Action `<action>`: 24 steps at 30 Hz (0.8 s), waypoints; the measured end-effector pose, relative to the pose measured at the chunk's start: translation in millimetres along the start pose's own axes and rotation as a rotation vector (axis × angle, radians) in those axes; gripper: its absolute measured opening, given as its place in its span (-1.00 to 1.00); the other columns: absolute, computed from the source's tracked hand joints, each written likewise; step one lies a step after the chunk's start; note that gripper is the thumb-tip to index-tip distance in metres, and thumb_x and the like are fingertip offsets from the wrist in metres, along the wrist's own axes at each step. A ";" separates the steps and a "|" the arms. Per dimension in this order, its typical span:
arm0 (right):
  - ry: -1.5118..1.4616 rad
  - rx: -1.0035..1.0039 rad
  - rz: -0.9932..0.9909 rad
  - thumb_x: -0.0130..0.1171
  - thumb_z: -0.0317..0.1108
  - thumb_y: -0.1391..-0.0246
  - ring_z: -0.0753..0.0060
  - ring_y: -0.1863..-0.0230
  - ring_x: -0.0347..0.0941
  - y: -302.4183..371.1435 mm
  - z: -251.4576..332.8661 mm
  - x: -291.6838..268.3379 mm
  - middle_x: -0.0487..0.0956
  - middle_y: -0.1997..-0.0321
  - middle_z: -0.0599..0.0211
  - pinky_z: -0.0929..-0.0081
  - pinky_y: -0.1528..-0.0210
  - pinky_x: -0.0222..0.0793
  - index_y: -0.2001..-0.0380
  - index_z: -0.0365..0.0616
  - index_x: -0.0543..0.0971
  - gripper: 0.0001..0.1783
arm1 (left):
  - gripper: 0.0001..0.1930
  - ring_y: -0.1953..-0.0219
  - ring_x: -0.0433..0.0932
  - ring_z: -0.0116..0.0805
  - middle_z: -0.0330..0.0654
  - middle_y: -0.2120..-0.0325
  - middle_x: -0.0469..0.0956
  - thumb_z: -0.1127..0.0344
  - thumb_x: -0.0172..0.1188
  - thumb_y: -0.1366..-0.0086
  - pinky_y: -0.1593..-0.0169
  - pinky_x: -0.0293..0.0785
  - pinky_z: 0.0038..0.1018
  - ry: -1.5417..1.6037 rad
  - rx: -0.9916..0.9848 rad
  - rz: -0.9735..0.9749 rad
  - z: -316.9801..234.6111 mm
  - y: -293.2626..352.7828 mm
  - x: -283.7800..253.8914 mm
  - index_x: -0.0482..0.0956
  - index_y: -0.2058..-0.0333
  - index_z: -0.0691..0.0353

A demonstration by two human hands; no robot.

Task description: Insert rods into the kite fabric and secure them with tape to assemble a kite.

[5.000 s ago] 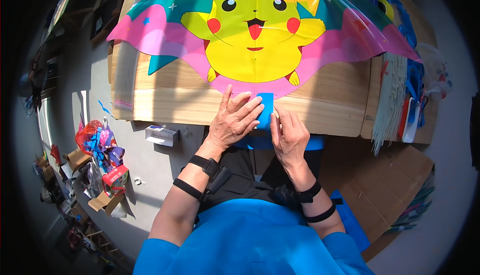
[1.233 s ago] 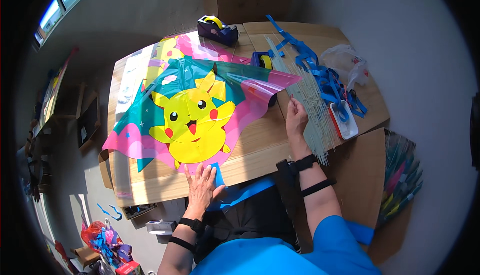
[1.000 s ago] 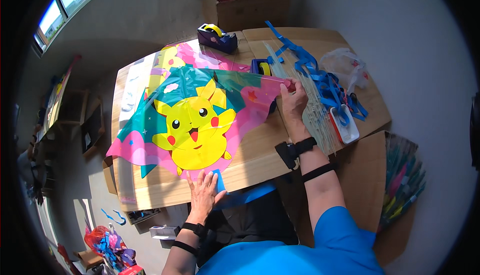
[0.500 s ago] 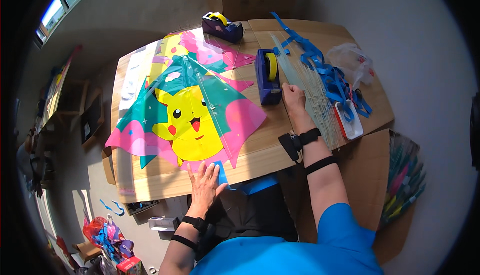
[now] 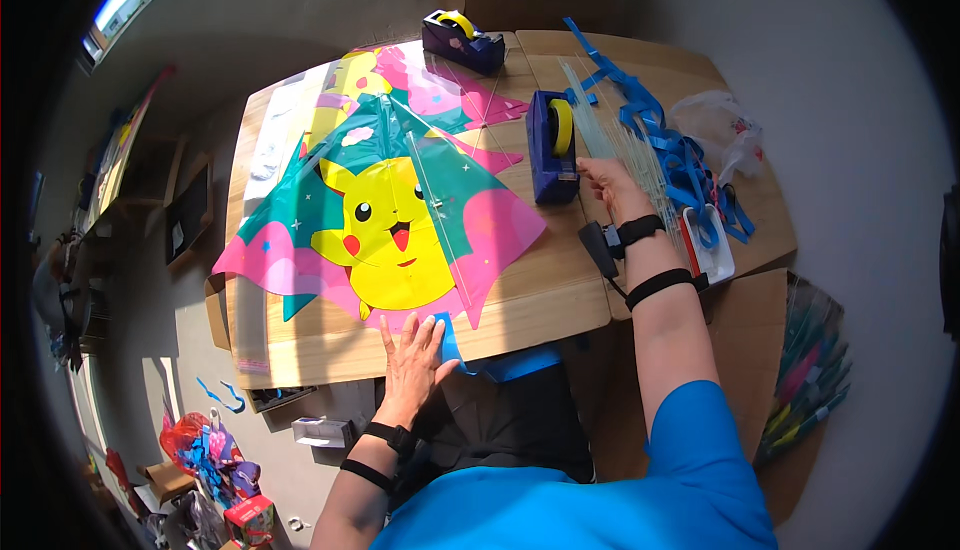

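Observation:
A kite with a yellow cartoon figure on green and pink lies on the table, with thin rods across it. My left hand rests with spread fingers on its lower edge, beside a blue ribbon end. My right hand is just right of the nearer purple tape dispenser, which carries a yellow roll. Its fingers are curled together near the dispenser's side; whatever they may pinch is too small to make out.
Another kite lies behind. A second tape dispenser stands at the back. Thin rods, tangled blue ribbon, a plastic bag and a white tray sit on the right. Below is a cardboard box.
My right hand has shifted slightly right and its wrist has turned, fingers staying curled beside the dispenser. My left hand stays on the kite's lower edge. The view has shifted slightly.

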State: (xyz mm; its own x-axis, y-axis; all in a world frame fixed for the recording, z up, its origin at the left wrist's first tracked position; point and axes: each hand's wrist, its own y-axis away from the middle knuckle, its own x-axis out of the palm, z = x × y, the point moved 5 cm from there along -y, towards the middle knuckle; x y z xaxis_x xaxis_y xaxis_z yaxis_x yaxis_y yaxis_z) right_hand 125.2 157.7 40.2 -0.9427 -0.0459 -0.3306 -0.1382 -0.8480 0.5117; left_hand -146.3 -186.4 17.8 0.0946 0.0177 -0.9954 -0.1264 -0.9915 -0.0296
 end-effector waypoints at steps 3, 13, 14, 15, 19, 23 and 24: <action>-0.003 0.009 0.085 0.29 -0.34 0.06 0.62 0.75 0.16 -1.1 1.9 0.3 0.30 0.73 0.50 0.53 0.74 -0.07 0.63 -0.12 0.48 -0.79 | -0.32 -0.29 0.13 -0.17 -0.26 -0.13 0.35 -0.20 0.10 -0.16 -0.34 -0.54 0.20 -0.014 -0.002 0.039 -2.3 -1.3 1.0 0.34 -0.18 0.03; -0.344 0.148 0.193 0.31 -0.23 0.00 0.54 0.44 0.37 5.5 -2.6 1.0 0.44 0.55 0.59 0.09 0.22 0.29 0.53 0.11 0.52 -0.85 | -0.29 -0.30 0.12 -0.16 -0.23 -0.15 0.33 -0.20 0.12 -0.14 -0.33 -0.52 0.23 0.001 -0.014 0.063 -4.4 -2.0 -1.8 0.32 -0.19 0.06; -0.362 0.149 0.234 0.31 -0.22 0.00 0.51 0.36 0.40 8.4 -3.9 1.9 0.47 0.50 0.59 -0.01 0.13 0.27 0.50 0.13 0.53 -0.87 | -0.29 -0.30 0.12 -0.16 -0.23 -0.15 0.32 -0.20 0.13 -0.14 -0.33 -0.52 0.23 0.006 -0.020 0.066 -3.7 -0.9 -1.3 0.31 -0.19 0.06; -0.361 0.155 0.220 0.31 -0.21 0.00 0.51 0.37 0.41 12.6 -9.3 2.5 0.47 0.50 0.59 -0.03 0.13 0.27 0.50 0.13 0.54 -0.86 | -0.29 -0.31 0.11 -0.17 -0.23 -0.15 0.32 -0.20 0.13 -0.14 -0.33 -0.52 0.23 0.010 -0.026 0.069 -2.5 0.7 -0.5 0.31 -0.19 0.06; -0.369 0.182 0.153 0.34 -0.19 0.01 0.50 0.35 0.43 30.8 -40.2 1.3 0.49 0.49 0.58 -0.09 0.11 0.24 0.49 0.12 0.54 -0.85 | -0.28 -0.32 0.10 -0.17 -0.23 -0.16 0.31 -0.19 0.14 -0.13 -0.33 -0.54 0.22 0.015 -0.021 0.078 -4.6 -1.9 1.1 0.30 -0.20 0.05; -0.482 0.177 0.160 0.35 -0.21 0.02 0.50 0.33 0.45 36.8 -63.3 13.5 0.52 0.47 0.55 -0.01 0.12 0.27 0.45 0.09 0.55 -0.84 | -0.27 -0.32 0.09 -0.17 -0.23 -0.17 0.31 -0.18 0.15 -0.13 -0.33 -0.54 0.22 -0.006 -0.021 0.085 -3.9 -1.1 0.6 0.29 -0.21 0.05; -0.522 0.174 0.182 0.34 -0.22 0.02 0.50 0.33 0.45 33.2 -71.2 14.9 0.52 0.47 0.55 0.03 0.13 0.30 0.44 0.08 0.55 -0.84 | -0.27 -0.32 0.09 -0.17 -0.23 -0.17 0.31 -0.18 0.15 -0.13 -0.33 -0.54 0.22 -0.010 -0.021 0.084 -4.3 -1.5 0.0 0.29 -0.21 0.05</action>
State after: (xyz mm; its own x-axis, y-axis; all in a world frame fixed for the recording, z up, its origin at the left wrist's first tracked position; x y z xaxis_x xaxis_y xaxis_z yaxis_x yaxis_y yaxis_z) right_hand 128.2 91.3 -4.2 -0.9748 0.1214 0.1874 0.0338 -0.7496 0.6611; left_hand -141.8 -185.5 18.2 0.0748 -0.0642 -0.9951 -0.1126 -0.9921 0.0555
